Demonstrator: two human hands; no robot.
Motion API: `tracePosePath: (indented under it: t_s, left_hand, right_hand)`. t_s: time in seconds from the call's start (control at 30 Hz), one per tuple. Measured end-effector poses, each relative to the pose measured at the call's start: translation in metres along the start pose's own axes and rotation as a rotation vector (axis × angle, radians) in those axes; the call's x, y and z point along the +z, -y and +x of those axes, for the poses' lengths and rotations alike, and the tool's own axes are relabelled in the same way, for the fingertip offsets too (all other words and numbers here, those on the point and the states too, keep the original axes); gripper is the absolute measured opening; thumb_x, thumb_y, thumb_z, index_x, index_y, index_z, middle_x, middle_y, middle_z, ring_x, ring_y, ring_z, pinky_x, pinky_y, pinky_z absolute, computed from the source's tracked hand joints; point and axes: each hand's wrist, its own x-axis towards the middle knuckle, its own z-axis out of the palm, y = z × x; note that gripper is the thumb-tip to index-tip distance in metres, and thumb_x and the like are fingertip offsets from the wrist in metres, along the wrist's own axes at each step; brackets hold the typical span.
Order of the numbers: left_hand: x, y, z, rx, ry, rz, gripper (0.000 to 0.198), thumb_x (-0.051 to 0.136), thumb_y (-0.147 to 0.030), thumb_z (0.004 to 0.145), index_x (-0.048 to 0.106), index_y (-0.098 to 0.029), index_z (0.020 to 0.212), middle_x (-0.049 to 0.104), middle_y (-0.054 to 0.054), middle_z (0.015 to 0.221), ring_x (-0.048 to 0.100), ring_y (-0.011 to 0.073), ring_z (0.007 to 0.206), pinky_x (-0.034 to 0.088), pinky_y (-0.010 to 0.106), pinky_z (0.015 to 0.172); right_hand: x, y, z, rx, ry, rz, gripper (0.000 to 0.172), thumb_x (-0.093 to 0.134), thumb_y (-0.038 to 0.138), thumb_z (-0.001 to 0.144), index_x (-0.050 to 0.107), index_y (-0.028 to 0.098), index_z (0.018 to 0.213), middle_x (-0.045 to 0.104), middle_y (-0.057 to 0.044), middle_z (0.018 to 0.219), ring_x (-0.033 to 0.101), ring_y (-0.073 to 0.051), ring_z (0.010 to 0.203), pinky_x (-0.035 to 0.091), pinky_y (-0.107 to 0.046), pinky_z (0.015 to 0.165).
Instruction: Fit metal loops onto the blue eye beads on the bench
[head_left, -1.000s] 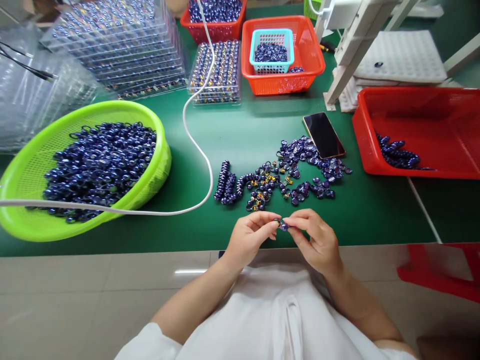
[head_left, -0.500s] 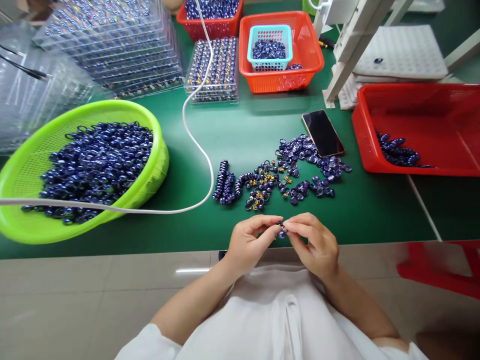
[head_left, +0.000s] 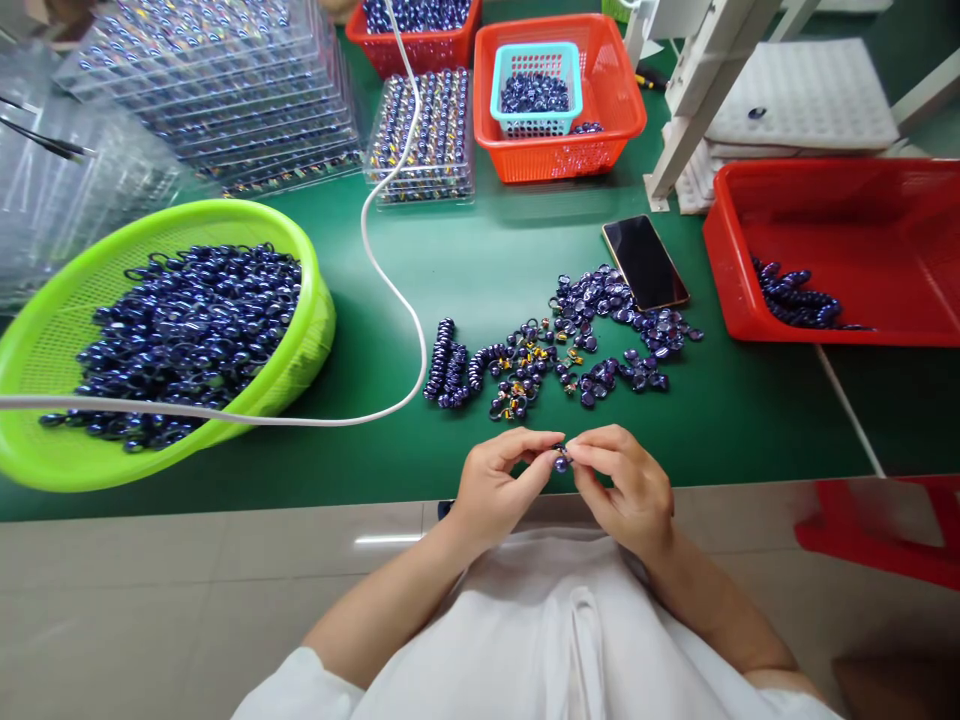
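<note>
Green table [head_left: 360, 460] spreads across the middle. Near its front edge, a small dark beaded piece [head_left: 561, 461] is pinched between the fingertips of the left hand [head_left: 495, 485] and right hand [head_left: 628, 490], probably to steady something so tiny; its round bead [head_left: 560, 465] points toward that edge, long axis seemingly front to back. Beyond, loose dark pieces [head_left: 600, 381] lie mid-table, presumably kept within easy reach.

- Dark blue bead [head_left: 561, 464] is now turned to the near side.
- Left hand [head_left: 496, 483] and right hand [head_left: 628, 487] sit slightly closer to the counter [head_left: 390, 465] edge.
</note>
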Motion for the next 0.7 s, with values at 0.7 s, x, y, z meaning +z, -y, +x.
tracePosePath:
  t_s: [0.7]
  left_hand:
    - [-0.001,0.005,0.001,0.31,0.038,0.136,0.017,0.065,-0.012,0.087,0.075,-0.016,0.1,0.076,0.008,0.087,0.069,0.017,0.078,0.054,0.027,0.072]
  right_hand:
    - [0.004,0.011,0.003,0.393,0.007,0.133,0.013,0.059,0.01,0.087,0.062,0.022,0.091,0.062,0.001,0.081,0.056,-0.011,0.066,0.047,-0.023,0.06]
